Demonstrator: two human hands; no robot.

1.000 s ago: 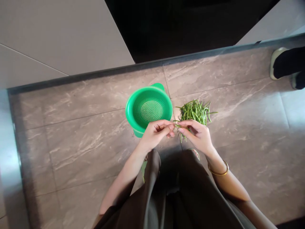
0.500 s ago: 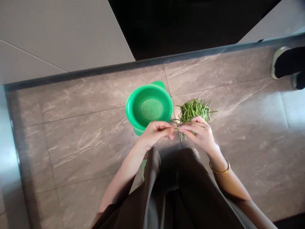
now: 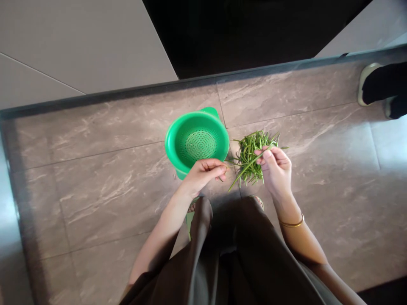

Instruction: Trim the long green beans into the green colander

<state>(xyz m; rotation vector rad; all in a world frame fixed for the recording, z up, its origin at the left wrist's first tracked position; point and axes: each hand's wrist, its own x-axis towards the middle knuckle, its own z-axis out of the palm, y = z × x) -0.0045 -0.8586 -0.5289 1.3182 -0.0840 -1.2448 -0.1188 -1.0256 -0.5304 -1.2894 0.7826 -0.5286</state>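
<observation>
My right hand pinches a long green stem between thumb and fingers, above the pile. The stem slants down to the left. My left hand is closed in a pinch by the front rim of a green colander, with a thin strand running out from its fingertips to the right. Several similar green stems lie heaped on the floor to the right of the colander, partly hidden behind my right hand. The perforated bottom of the colander shows nothing lying on it.
Brown stone-look tiles make up the floor. Pale cabinet fronts and a black panel stand along the far side. Another person's shoe and dark trouser legs are at the right edge. My knees are close below my hands.
My hands have come apart. My right hand has moved up and right with the stem, now seen at full length, while my left hand stays almost in place with the thin strand.
</observation>
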